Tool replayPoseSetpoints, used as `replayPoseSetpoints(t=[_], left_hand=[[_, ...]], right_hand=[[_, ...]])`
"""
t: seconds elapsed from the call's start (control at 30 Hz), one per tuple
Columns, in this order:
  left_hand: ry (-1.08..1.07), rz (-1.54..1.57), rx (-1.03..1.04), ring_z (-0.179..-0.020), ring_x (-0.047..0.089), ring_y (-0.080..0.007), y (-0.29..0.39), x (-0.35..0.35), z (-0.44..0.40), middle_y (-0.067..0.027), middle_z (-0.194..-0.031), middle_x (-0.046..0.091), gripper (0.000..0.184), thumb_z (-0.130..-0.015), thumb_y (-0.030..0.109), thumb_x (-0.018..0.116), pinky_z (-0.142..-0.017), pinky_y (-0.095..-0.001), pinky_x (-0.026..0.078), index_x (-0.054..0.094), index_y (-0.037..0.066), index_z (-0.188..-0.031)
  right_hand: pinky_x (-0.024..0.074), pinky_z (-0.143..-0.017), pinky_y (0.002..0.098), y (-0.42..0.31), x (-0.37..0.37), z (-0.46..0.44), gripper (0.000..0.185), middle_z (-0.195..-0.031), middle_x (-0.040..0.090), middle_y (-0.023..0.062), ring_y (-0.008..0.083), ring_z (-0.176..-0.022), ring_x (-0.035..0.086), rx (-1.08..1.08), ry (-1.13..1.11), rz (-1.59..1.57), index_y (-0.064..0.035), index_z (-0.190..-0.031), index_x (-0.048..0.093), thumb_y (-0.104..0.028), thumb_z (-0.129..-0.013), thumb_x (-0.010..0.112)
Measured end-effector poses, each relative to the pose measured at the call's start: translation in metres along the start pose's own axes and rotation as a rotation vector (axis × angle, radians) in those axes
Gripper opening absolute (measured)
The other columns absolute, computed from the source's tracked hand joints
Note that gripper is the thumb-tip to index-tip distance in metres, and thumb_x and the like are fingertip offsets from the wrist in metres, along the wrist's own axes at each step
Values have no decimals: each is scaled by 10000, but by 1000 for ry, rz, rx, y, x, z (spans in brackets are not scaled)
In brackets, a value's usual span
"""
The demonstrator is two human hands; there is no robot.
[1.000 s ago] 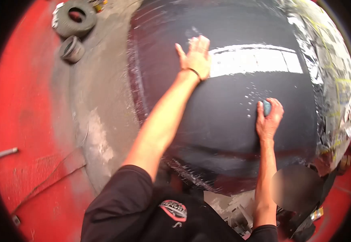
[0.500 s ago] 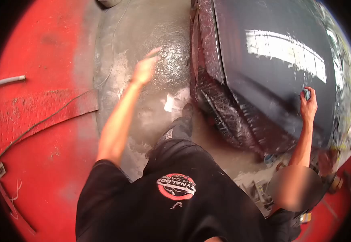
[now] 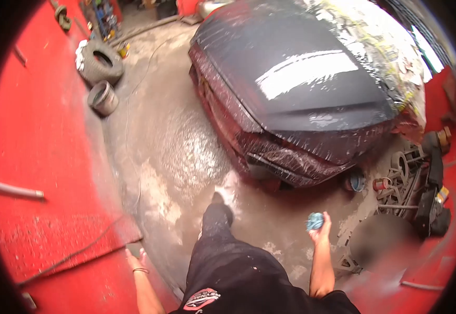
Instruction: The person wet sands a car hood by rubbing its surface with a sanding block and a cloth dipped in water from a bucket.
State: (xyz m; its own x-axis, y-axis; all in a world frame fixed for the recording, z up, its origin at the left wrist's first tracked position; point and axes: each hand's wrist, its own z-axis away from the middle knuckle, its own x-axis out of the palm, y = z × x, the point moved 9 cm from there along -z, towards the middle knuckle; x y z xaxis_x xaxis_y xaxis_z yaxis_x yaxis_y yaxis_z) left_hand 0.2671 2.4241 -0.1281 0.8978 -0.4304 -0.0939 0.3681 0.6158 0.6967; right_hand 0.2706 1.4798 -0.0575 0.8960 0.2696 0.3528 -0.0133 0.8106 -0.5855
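A person in a black shirt (image 3: 238, 282) stands over a wet grey floor (image 3: 191, 152), one leg forward, both arms lowered. The right hand (image 3: 320, 234) has its fingers curled around a crumpled blue-green wad (image 3: 314, 221), which sticks out on the thumb side and is held above the floor, apart from the car. The left hand (image 3: 136, 260) is low on the other side, near a red wall (image 3: 39, 120); its fingers are parted and appear bare, though they are small and somewhat blurred. Ahead is the car's dark hood (image 3: 238, 52), with a bright window-like reflection across it, and wrinkled reddish film (image 3: 228, 125) covers the front and side below. Pale masking sheets (image 3: 390, 57) with yellow strips lie over the car beyond the hood. A tyre (image 3: 102, 63) and a bucket (image 3: 104, 98) sit by the wall, while metal parts (image 3: 401, 167) and a small red can (image 3: 381, 184) lie to the right.
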Motion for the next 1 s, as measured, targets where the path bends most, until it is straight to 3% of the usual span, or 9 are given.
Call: replayPoseSetpoints(t=[0.13,0.23,0.33,0.4,0.47,0.6,0.8,0.87,1.0], left_hand=[[-506,83,-166,-962,775,-285,-48,243,-13,-80,-1229,721,495,-1142,547,581,-740,-381,645,628,127,-1400],[-985,-95,-294,-1181,723,-342,-56,398,85,-90,-1432,656,593,-1147,597,529,-1053,-590,542,580,153,-1536],[-1264,-127,-473,-1316,656,-434,9,485,189,-86,-1545,626,672,-1136,654,475,-1115,-700,492,563,156,-1578],[-1337,19,-424,-1305,672,-422,45,535,141,-147,-1495,672,711,-1120,660,494,-1113,-631,535,561,116,-1573],[-1375,58,-519,-1198,726,-362,130,556,164,-199,-1448,700,689,-1111,615,525,-1051,-555,597,568,94,-1559],[-1405,68,-549,-875,726,-307,232,605,95,-231,-1319,741,617,-1077,494,587,-673,-424,604,616,14,-1463],[-1600,-237,-632,-640,654,-282,278,695,96,-304,-1191,767,566,-1051,441,627,-529,-364,511,670,-45,-1338],[-1682,-385,-586,-614,636,-286,286,738,126,-336,-1217,749,551,-1044,431,615,-514,-357,508,683,-78,-1244],[-1778,-657,-593,-620,656,-297,286,825,140,-331,-1109,773,471,-1042,343,655,-509,-365,513,691,-81,-1245]], right_hand=[[639,-789,485,96,153,78,179,-932,791,29,251,-879,774,40,-206,131,-178,-1012,749,-357,-1020,739],[638,-889,509,181,302,105,184,-1154,737,34,213,-1072,729,-55,-540,311,-154,-1170,696,-286,-1041,701],[578,-1035,402,285,451,135,419,-1298,694,66,180,-1220,668,-228,-692,636,-89,-1400,614,-256,-1044,757],[507,-1179,415,369,541,155,725,-1494,660,135,241,-1379,629,-278,-964,754,-55,-1643,523,-366,-1046,793],[515,-1174,452,376,618,206,658,-1479,669,184,297,-1384,646,-436,-985,1155,-62,-1601,572,-350,-1049,784],[534,-1125,495,352,738,216,629,-1443,680,214,365,-1313,676,-948,-855,1219,-83,-1530,632,-399,-1010,792],[502,-1158,444,366,844,119,896,-1579,617,152,270,-1404,597,-270,-1007,925,-13,-1638,502,-473,-963,870],[530,-1078,328,351,873,125,850,-1470,670,86,151,-1335,605,13,-1174,886,-10,-1655,497,-461,-1013,824],[505,-842,291,326,909,78,697,-1454,689,18,95,-1071,584,142,-1137,652,-91,-1684,503,-487,-1131,658]])
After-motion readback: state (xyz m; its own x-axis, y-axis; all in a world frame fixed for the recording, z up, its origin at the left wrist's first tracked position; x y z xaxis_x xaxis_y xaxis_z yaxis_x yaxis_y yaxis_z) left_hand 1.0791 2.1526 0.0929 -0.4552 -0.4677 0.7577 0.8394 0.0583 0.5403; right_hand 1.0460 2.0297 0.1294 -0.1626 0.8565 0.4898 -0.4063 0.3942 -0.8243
